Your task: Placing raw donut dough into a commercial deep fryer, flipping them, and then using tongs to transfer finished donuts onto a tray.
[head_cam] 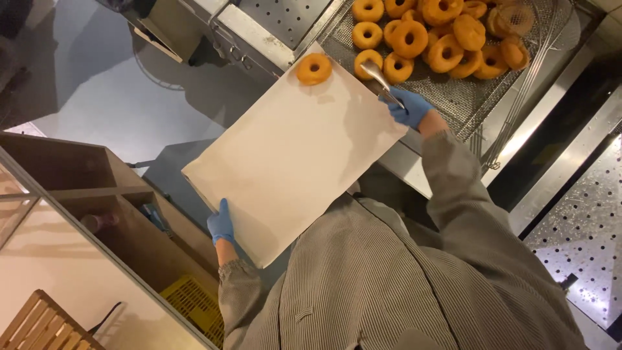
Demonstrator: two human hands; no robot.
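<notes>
Head view, looking down on a person in a grey striped jacket working at a fryer station. Left hand point(221, 223), blue-gloved, gripping the near edge of a large paper-lined tray point(285, 162), fingers point(224, 209) curled closed around that edge and holding the tray tilted above the floor. Right hand point(408, 107), also blue-gloved, at the far right corner of the tray, fingers closed around the handle of metal tongs point(379, 81). Tongs reaching off the tray's far corner onto the wire draining rack point(466, 97), tips resting against one ring doughnut at the near edge of the pile; whether the tips are actually clamping it cannot be told. Single golden doughnut point(314, 69) lying at the far corner of the tray, apart from everything else on the paper. Pile of fried doughnuts point(434, 32) sitting beyond the tray on the rack, many deep and overlapping. Judging by this layout, transfer only just beginning: one ring placed, nearly all of the paper bare, the bulk of the batch remaining on the rack. Wooden shelving point(97, 188) standing left of the tray, with a yellow crate point(194, 301) below it.
</notes>
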